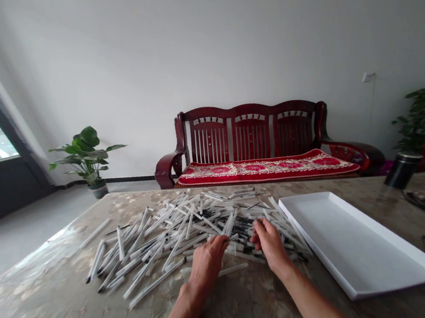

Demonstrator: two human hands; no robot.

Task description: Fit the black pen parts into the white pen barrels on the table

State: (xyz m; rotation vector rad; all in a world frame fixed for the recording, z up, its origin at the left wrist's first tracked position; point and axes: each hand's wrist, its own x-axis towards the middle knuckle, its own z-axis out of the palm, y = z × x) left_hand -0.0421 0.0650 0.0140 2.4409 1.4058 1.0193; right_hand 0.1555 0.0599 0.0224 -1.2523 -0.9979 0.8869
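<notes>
A wide heap of pen parts (175,235), mostly whitish translucent barrels with black pieces among them, lies on the table in front of me. My left hand (207,257) is at the near edge of the heap, its fingers pinched round what looks like a pen barrel (229,225). Just to the right, my right hand (270,242) hovers over the black pieces (244,225) with its fingers curled together. Whatever those fingers hold, if anything, is too small to make out. The two hands are apart.
A shallow white tray (362,244) stands right of the heap. Beyond it are a black canister (403,170) and dark cables (421,204). A stone-patterned table (60,306) carries everything. Behind it stand a red wooden bench (252,133) and a potted plant (90,158).
</notes>
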